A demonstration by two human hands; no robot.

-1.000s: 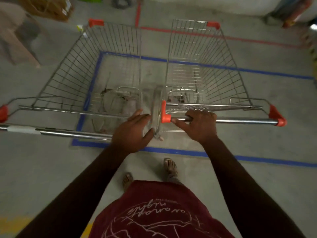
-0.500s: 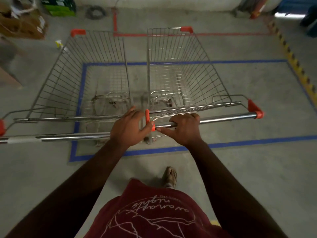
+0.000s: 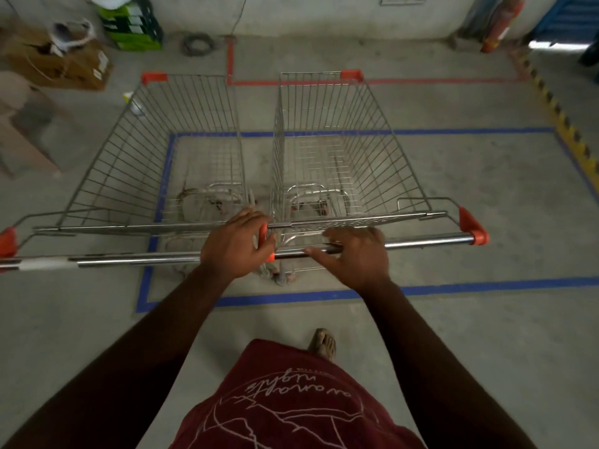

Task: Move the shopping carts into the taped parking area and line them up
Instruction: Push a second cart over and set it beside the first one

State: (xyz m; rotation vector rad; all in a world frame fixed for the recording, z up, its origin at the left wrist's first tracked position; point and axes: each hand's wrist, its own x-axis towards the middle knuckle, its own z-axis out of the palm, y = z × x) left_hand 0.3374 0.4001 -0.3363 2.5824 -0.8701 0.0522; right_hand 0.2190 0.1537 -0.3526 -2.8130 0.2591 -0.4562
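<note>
A single wide-angle view looked forward and steeply down from the person's head, close above both forearms. It faced two silver wire shopping carts on the grey concrete floor, edges bowed by the lens. No second view existed.

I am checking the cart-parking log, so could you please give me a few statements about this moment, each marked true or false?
1. Two shopping carts stand side by side. True: the left cart and the right cart.
2. The right hand grips the right cart's handle bar. True.
3. The left hand hangs free at the person's side. False: it holds the inner end of the left cart's handle bar.
4. The parking area is outlined in yellow tape. False: the rectangle under the carts is blue tape.
5. Both baskets are full of groceries. False: no groceries show through the wire.
</note>
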